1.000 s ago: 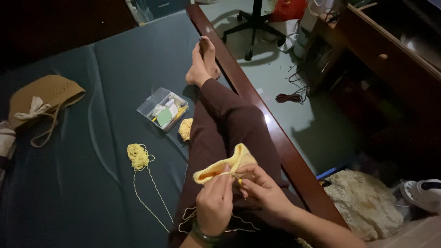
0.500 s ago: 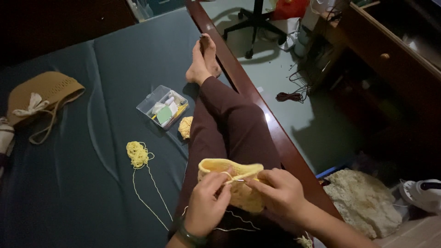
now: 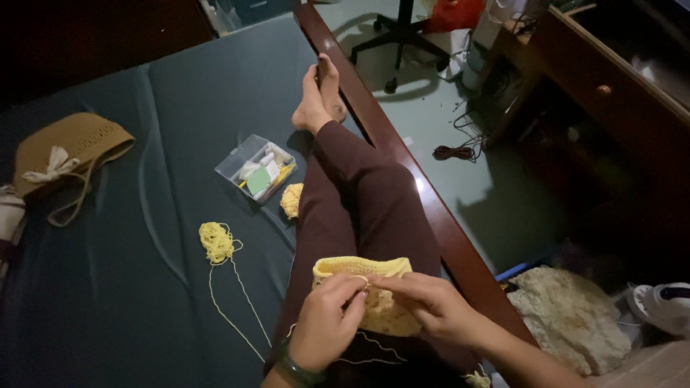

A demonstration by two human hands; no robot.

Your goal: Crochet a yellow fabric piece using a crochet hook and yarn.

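Head view looks down along outstretched legs in dark maroon trousers [image 3: 366,208] on a dark teal mattress [image 3: 129,302]. Both hands meet over the lap at about 6 o'clock in the frame. The left hand [image 3: 327,327], with a dark band at the wrist, is curled palm-down, its fingertips pinched narrow on the upper edge of a yellow crocheted piece [image 3: 374,287]. The right hand [image 3: 431,305] comes in from 4 o'clock, forearm angled across the thigh, fingers closed on the same edge just beside the left fingertips; the two hands touch or nearly touch there. The crocheted piece lies on the thighs between the hands, its rim toward 12 o'clock. A thin strand of yellow yarn [image 3: 230,309] trails from the lap out to a small loose yarn bundle [image 3: 215,241] at 9 o'clock. Farther up, near the knee, sit a second small yarn ball [image 3: 291,199] and a clear plastic box [image 3: 255,169] of small supplies. A tan woven bag [image 3: 68,151] lies at 10 o'clock.
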